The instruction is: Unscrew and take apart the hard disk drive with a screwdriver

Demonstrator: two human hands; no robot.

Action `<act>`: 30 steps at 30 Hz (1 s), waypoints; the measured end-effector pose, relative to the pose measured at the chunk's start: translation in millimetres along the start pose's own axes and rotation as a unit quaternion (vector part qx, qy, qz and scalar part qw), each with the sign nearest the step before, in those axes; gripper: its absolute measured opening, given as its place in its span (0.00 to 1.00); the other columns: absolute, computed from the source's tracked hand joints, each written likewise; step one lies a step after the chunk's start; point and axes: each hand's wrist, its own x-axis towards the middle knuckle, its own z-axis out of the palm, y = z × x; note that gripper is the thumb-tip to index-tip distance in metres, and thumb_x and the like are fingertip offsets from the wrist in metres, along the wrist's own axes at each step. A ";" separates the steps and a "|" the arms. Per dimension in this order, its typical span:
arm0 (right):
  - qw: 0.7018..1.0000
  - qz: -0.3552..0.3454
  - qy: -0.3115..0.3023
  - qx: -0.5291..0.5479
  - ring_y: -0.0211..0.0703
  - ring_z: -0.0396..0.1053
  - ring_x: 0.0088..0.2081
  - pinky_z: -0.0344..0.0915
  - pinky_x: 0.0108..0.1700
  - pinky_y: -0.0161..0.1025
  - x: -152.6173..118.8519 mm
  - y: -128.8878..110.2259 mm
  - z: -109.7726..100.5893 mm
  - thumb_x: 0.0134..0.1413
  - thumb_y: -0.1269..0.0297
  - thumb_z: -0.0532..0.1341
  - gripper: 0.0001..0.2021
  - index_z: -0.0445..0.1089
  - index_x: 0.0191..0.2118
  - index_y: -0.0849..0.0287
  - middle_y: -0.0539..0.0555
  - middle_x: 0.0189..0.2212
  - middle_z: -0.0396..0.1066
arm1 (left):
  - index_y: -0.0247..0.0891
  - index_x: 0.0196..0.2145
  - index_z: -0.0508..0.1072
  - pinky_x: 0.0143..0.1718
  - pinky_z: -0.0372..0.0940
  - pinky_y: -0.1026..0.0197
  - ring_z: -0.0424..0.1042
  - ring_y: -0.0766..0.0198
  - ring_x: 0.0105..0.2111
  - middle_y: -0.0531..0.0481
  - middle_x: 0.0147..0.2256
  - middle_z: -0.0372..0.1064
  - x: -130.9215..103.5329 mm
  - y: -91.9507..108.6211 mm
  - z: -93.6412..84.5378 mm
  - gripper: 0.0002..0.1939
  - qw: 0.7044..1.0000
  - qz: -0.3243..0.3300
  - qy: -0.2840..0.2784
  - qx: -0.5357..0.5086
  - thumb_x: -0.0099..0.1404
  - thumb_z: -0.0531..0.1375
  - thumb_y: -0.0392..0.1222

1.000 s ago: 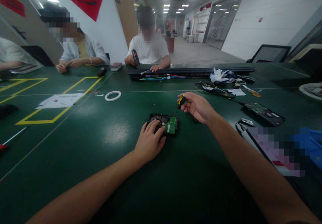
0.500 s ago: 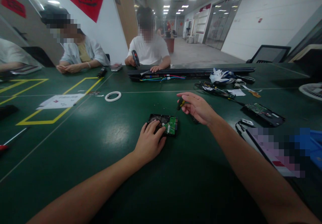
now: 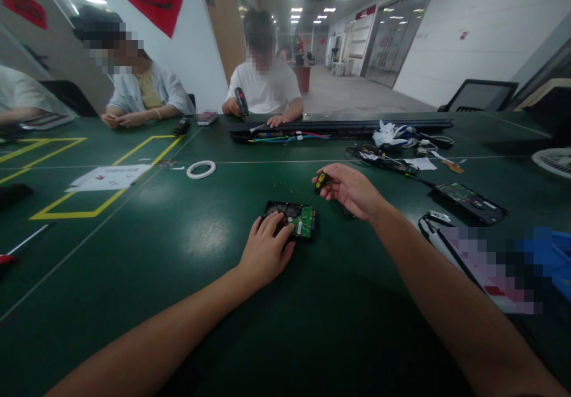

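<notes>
A hard drive (image 3: pixel 306 223) with a green circuit board lies flat on the green table (image 3: pixel 214 308), in front of me. My left hand (image 3: pixel 266 247) rests on its left part, fingers wrapped over the edge and top. Up and to the right, my right hand (image 3: pixel 350 188) grips a small black and yellow screwdriver (image 3: pixel 320 181) by its handle, above the drive's right end. The screwdriver's tip is too small to make out. Partly hidden under my right hand is a dark object (image 3: pixel 345 210) on the table.
Another drive (image 3: pixel 468 202) lies at the right, near a lanyard and a blue bin (image 3: pixel 559 257). Beyond are cables (image 3: pixel 379 158), white gloves (image 3: pixel 391 134), a tape roll (image 3: pixel 201 170) and long black strips (image 3: pixel 357 126). A person (image 3: pixel 266 85) opposite holds a power driver (image 3: pixel 241 101).
The screwdriver has turned slightly in my right hand, so more yellow shows on its handle. My left hand has stayed on the drive.
</notes>
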 end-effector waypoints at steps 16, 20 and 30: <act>1.000 0.001 0.000 -0.003 0.38 0.69 0.31 0.63 0.30 0.38 -2.6 -1.1 2.3 0.59 0.57 0.68 0.09 0.74 0.40 0.57 0.59 0.44 0.79 | 0.44 0.58 0.72 0.65 0.57 0.31 0.61 0.42 0.66 0.38 0.65 0.62 0.6 0.0 -1.7 0.18 1.000 0.002 -0.003 0.005 0.72 0.60 0.43; 1.000 0.004 0.004 0.019 0.42 0.71 0.32 0.67 0.33 0.41 0.4 0.3 1.9 0.63 0.57 0.65 0.09 0.74 0.42 0.56 0.60 0.42 0.79 | 0.43 0.58 0.72 0.65 0.58 0.31 0.61 0.42 0.66 0.37 0.65 0.62 1.3 0.6 -2.8 0.18 1.000 0.004 -0.003 0.004 0.72 0.59 0.43; 1.000 0.009 0.010 -0.007 0.38 0.67 0.30 0.61 0.28 0.38 -2.3 -2.6 1.5 0.62 0.57 0.65 0.12 0.78 0.48 0.56 0.56 0.41 0.76 | 0.43 0.59 0.72 0.65 0.58 0.31 0.61 0.42 0.66 0.37 0.64 0.62 1.2 0.5 -1.4 0.19 1.000 0.001 -0.009 0.008 0.72 0.60 0.43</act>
